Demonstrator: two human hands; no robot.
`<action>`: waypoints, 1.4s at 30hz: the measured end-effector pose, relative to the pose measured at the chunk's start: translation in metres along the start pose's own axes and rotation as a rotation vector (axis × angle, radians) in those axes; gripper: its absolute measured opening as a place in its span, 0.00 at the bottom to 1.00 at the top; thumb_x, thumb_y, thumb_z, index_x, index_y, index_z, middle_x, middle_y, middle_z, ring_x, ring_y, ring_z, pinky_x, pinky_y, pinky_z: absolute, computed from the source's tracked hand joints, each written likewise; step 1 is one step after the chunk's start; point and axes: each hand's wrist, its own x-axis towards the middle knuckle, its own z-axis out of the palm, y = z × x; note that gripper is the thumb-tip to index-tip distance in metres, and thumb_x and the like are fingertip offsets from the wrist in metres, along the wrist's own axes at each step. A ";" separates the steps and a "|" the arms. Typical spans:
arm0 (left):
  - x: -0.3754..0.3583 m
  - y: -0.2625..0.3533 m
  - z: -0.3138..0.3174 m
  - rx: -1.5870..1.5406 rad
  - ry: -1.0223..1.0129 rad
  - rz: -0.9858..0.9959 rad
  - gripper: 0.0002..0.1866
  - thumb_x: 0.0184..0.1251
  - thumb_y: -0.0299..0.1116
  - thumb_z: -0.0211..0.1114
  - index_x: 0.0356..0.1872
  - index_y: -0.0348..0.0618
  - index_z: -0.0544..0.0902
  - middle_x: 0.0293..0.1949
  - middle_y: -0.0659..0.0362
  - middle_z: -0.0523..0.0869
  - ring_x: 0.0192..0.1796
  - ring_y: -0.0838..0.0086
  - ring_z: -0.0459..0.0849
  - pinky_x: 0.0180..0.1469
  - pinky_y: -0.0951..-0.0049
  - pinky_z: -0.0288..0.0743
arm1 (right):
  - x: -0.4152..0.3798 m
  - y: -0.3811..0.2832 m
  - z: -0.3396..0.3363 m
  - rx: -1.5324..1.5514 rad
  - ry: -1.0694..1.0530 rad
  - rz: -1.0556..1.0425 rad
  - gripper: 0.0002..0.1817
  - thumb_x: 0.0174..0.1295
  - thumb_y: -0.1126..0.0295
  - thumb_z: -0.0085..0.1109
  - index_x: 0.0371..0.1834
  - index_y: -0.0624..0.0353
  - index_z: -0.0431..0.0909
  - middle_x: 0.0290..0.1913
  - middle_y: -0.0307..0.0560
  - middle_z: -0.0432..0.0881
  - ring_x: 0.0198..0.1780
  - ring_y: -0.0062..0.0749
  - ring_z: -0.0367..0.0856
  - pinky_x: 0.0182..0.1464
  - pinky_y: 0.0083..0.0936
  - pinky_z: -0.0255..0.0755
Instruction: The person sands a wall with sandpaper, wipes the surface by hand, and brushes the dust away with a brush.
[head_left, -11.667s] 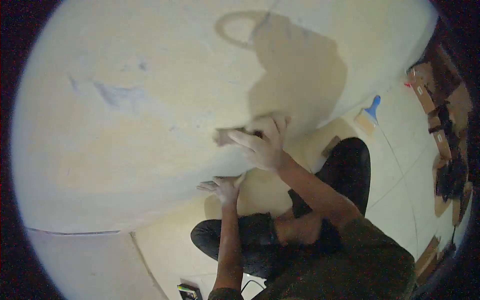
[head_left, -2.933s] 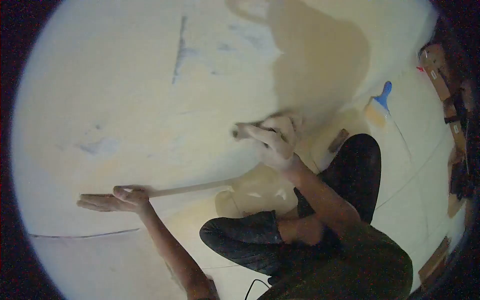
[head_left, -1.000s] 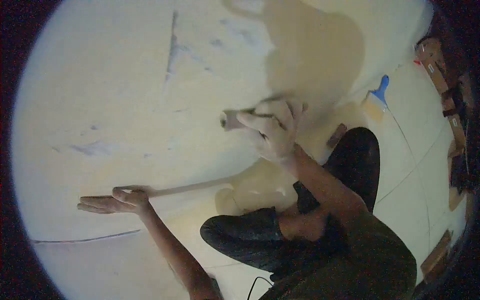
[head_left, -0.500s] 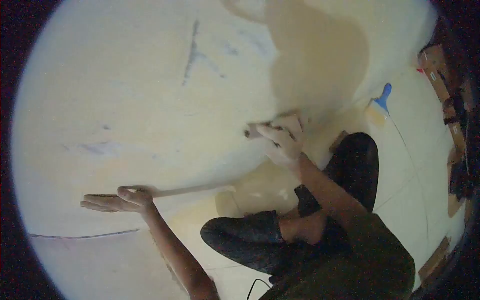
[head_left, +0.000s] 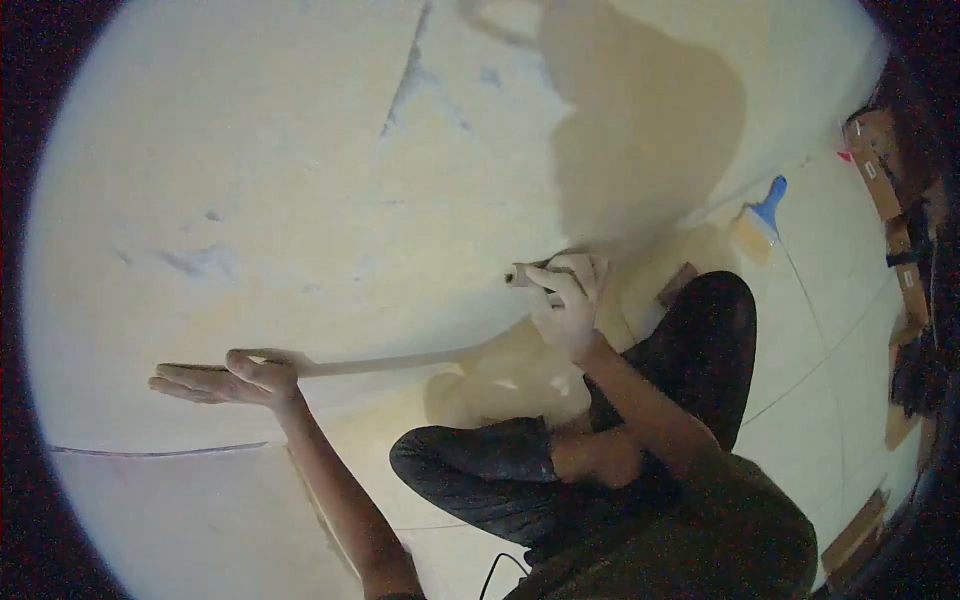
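Nearest my camera, I am seeing the dark-trousered legs (head_left: 475, 470) lying folded on the pale floor (head_left: 800, 400), and a black cord (head_left: 498, 565) is curving out beside them at the bottom edge. Past the knees, the 2 hands are lying well apart along the pale wall (head_left: 300, 200). The left hand (head_left: 225, 382) is grasping nothing: its fingers are stretching out straight and its thumb is lifting apart, though I am not able to tell how firmly it is pressing on the wall. The right hand (head_left: 570, 300) is pinching a short grey-brown rolled piece (head_left: 516, 275), whose dark end is poking out past the fingertips. Measuring against the grey marks (head_left: 193, 262) on the wall, I am finding the rolled piece sitting a little lower than in the view from 0.5 s ago, while the left hand is keeping its flat pose; I am judging that the rolled piece is working down across the wall's lower part. Beside the right knee, a brown block (head_left: 678, 283) is lying partly hidden. Farther out, a brush (head_left: 770, 207) is resting on the floor, its blue handle pointing away, and cardboard boxes (head_left: 874, 180) are lining the far right edge.
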 end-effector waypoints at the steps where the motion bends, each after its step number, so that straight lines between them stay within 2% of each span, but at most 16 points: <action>1: 0.001 0.006 0.002 -0.001 0.012 -0.006 0.46 0.79 0.67 0.33 0.83 0.37 0.50 0.83 0.38 0.43 0.86 0.49 0.39 0.82 0.42 0.39 | 0.011 -0.010 0.006 0.017 0.046 -0.005 0.26 0.43 0.70 0.78 0.50 0.35 0.88 0.42 0.29 0.80 0.47 0.31 0.77 0.54 0.41 0.58; 5: -0.003 0.017 0.000 -0.018 -0.006 -0.011 0.45 0.81 0.66 0.32 0.83 0.38 0.49 0.84 0.40 0.43 0.86 0.48 0.40 0.82 0.43 0.37 | 0.066 -0.035 0.017 -0.013 0.185 -0.157 0.25 0.47 0.79 0.72 0.48 0.37 0.87 0.42 0.27 0.81 0.46 0.29 0.77 0.53 0.37 0.57; 6: -0.002 0.016 0.002 -0.017 0.016 -0.018 0.45 0.81 0.66 0.33 0.83 0.38 0.49 0.84 0.40 0.44 0.86 0.48 0.40 0.82 0.43 0.37 | 0.065 -0.032 0.017 0.004 0.153 -0.152 0.25 0.48 0.82 0.70 0.49 0.43 0.86 0.41 0.32 0.80 0.43 0.30 0.76 0.48 0.35 0.61; 10: 0.002 0.009 0.006 -0.013 0.025 -0.015 0.47 0.79 0.67 0.34 0.83 0.36 0.51 0.84 0.39 0.44 0.86 0.49 0.41 0.83 0.43 0.38 | -0.020 0.025 0.016 0.026 -0.063 -0.047 0.21 0.53 0.89 0.69 0.49 0.55 0.83 0.34 0.41 0.76 0.35 0.32 0.75 0.34 0.29 0.67; 11: 0.003 0.009 0.006 -0.010 0.029 -0.020 0.47 0.79 0.67 0.34 0.83 0.36 0.51 0.83 0.39 0.44 0.86 0.49 0.41 0.83 0.43 0.39 | -0.011 0.016 0.011 0.008 -0.035 -0.065 0.21 0.52 0.88 0.69 0.49 0.56 0.84 0.34 0.41 0.76 0.36 0.32 0.75 0.34 0.29 0.67; 13: -0.001 0.007 0.004 0.000 0.022 -0.027 0.47 0.78 0.68 0.33 0.83 0.37 0.51 0.84 0.39 0.45 0.86 0.50 0.41 0.83 0.43 0.40 | 0.018 -0.011 0.000 -0.023 0.019 -0.103 0.22 0.50 0.84 0.71 0.49 0.51 0.85 0.36 0.38 0.78 0.39 0.32 0.75 0.41 0.32 0.65; 15: -0.003 0.002 0.003 0.016 0.011 -0.036 0.48 0.78 0.68 0.33 0.83 0.37 0.51 0.84 0.40 0.45 0.86 0.51 0.42 0.83 0.43 0.41 | 0.056 -0.034 0.006 -0.051 0.075 -0.153 0.25 0.46 0.74 0.76 0.50 0.39 0.87 0.41 0.29 0.82 0.46 0.31 0.77 0.54 0.37 0.58; 17: -0.003 0.006 0.002 0.000 0.009 0.000 0.48 0.78 0.69 0.33 0.83 0.37 0.51 0.84 0.40 0.45 0.86 0.51 0.42 0.83 0.43 0.41 | 0.049 -0.030 0.006 0.018 0.066 -0.133 0.22 0.47 0.81 0.73 0.47 0.49 0.87 0.37 0.36 0.79 0.40 0.34 0.76 0.43 0.35 0.65; 19: 0.003 0.003 0.003 0.000 0.032 0.015 0.48 0.78 0.69 0.33 0.83 0.36 0.51 0.84 0.39 0.45 0.86 0.50 0.42 0.83 0.43 0.41 | 0.023 -0.007 0.010 -0.008 0.019 -0.174 0.21 0.47 0.84 0.73 0.45 0.52 0.87 0.36 0.39 0.77 0.37 0.35 0.74 0.39 0.34 0.68; 22: -0.001 -0.007 0.005 0.011 0.044 0.038 0.48 0.78 0.69 0.33 0.82 0.36 0.51 0.83 0.39 0.45 0.86 0.49 0.42 0.82 0.41 0.42 | -0.011 0.003 0.000 -0.055 -0.045 0.016 0.24 0.47 0.76 0.75 0.49 0.37 0.87 0.41 0.29 0.82 0.45 0.33 0.78 0.52 0.37 0.59; 25: -0.006 -0.001 0.008 -0.025 0.032 0.041 0.47 0.79 0.67 0.33 0.82 0.35 0.51 0.84 0.39 0.45 0.86 0.49 0.41 0.82 0.41 0.40 | 0.042 -0.021 0.002 -0.012 0.047 -0.147 0.22 0.46 0.85 0.73 0.46 0.53 0.86 0.37 0.40 0.77 0.39 0.35 0.74 0.41 0.33 0.68; 28: 0.000 0.015 0.005 -0.056 0.030 0.020 0.45 0.81 0.65 0.32 0.82 0.34 0.51 0.84 0.40 0.44 0.86 0.49 0.41 0.83 0.43 0.37 | 0.063 -0.033 0.005 -0.010 0.108 -0.151 0.22 0.47 0.85 0.74 0.45 0.52 0.86 0.37 0.40 0.77 0.41 0.36 0.73 0.41 0.32 0.67; 32: 0.000 0.006 0.000 -0.023 0.023 0.009 0.47 0.80 0.68 0.32 0.82 0.35 0.50 0.84 0.39 0.43 0.86 0.48 0.40 0.82 0.41 0.37 | -0.031 0.015 -0.001 -0.101 -0.066 -0.006 0.24 0.44 0.79 0.74 0.45 0.40 0.87 0.41 0.34 0.80 0.46 0.35 0.77 0.51 0.37 0.64; 36: -0.003 0.007 0.001 -0.036 0.001 0.004 0.48 0.79 0.68 0.33 0.83 0.34 0.49 0.83 0.38 0.43 0.86 0.47 0.39 0.82 0.40 0.38 | 0.040 -0.024 0.000 -0.010 0.108 0.011 0.24 0.43 0.80 0.73 0.44 0.41 0.87 0.39 0.35 0.79 0.46 0.34 0.77 0.54 0.38 0.63; 37: -0.004 0.006 -0.001 -0.035 -0.002 -0.011 0.48 0.79 0.68 0.33 0.83 0.34 0.49 0.83 0.38 0.43 0.86 0.47 0.39 0.82 0.40 0.38 | 0.058 -0.027 0.000 -0.059 0.165 -0.078 0.25 0.42 0.81 0.73 0.44 0.39 0.88 0.40 0.33 0.79 0.46 0.33 0.77 0.56 0.40 0.61; 42: -0.002 0.002 -0.007 0.000 -0.011 -0.002 0.49 0.79 0.69 0.33 0.83 0.34 0.48 0.83 0.38 0.43 0.86 0.47 0.38 0.82 0.40 0.38 | -0.016 0.012 0.007 -0.015 -0.024 -0.024 0.27 0.41 0.80 0.74 0.45 0.37 0.88 0.40 0.33 0.78 0.48 0.36 0.75 0.55 0.41 0.59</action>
